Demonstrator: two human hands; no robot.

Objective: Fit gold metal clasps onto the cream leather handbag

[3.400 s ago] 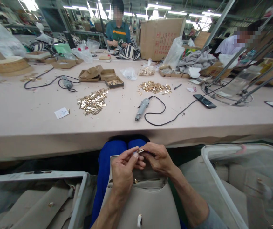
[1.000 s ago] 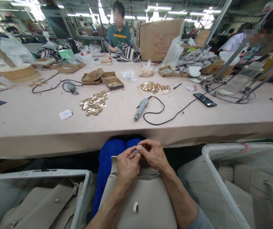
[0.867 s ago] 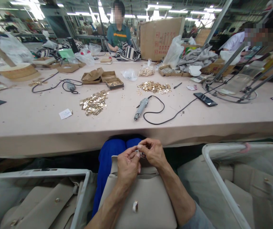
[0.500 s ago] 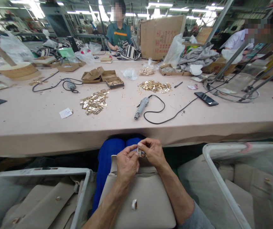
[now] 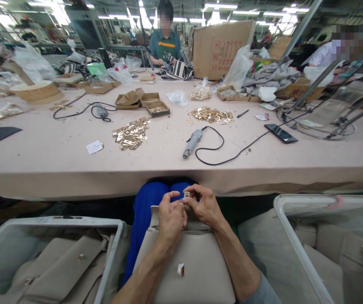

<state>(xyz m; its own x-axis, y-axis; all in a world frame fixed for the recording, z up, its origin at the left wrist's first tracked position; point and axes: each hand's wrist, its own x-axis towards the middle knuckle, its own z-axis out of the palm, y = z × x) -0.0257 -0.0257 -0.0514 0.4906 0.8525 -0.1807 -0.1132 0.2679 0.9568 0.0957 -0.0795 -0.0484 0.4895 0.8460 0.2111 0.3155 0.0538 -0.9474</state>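
Note:
A beige handbag (image 5: pixel 197 270) lies upright against my lap, its flap (image 5: pixel 154 216) raised and a small metal fitting (image 5: pixel 180 269) with white wrapping on its front. My left hand (image 5: pixel 172 217) is closed at the flap's upper edge, thumb and fingers curled, the index finger stretched toward the other hand. Some of its fingertips are hidden. My right hand (image 5: pixel 205 206) pinches a small pale slotted plate (image 5: pixel 186 194) between thumb and fingers, just above the flap. Whether the plate touches the flap is unclear.
On the table (image 5: pixel 156 158) lie piles of gold metal plates (image 5: pixel 132 134) and a corded electric screwdriver (image 5: pixel 192 143). A phone (image 5: pixel 281 133) lies to the right. Bins of beige bags, left (image 5: pixel 120 236) and right (image 5: pixel 298 249), flank my legs. A co-worker (image 5: pixel 165 44) is across the table.
My left index finger and thumb have moved apart from the small plate, which now shows more plainly in my right hand. The view has shifted slightly left.

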